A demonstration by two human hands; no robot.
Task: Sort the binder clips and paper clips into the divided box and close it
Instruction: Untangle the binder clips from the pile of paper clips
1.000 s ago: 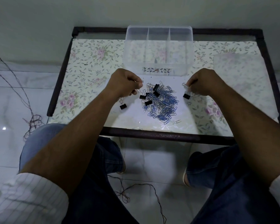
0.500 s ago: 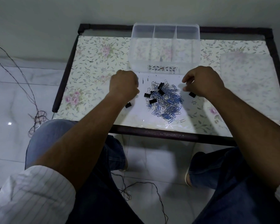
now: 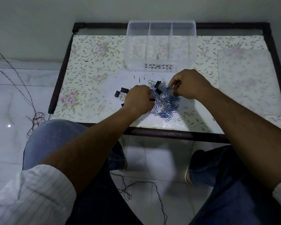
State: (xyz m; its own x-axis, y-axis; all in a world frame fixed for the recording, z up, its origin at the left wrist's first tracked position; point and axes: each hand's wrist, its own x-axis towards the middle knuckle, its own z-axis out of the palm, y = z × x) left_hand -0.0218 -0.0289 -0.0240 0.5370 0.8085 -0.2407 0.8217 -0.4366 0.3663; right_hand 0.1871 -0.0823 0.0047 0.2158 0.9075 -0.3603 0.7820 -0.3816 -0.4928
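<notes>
Divided clear plastic box (image 3: 161, 46) sits at the far middle of the floral-covered table (image 3: 94, 62), lid off, three compartments showing. Frosted flat lid (image 3: 243, 78) lies to its right. Heap of blue and silver wire paper clips (image 3: 166, 104) lies near the box, black binder clips (image 3: 157, 87) mixed into its far side. Two black binder clips (image 3: 121, 92) lie apart at left. Left hand (image 3: 139, 99), fingers curled, at the heap's left edge; what it grips, cannot tell. Right hand (image 3: 187, 85) pinches into the heap's far right.

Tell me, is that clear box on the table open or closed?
Open. The divided box has no lid on, so its three compartments show from above. What looks like its lid lies flat to the right.
</notes>
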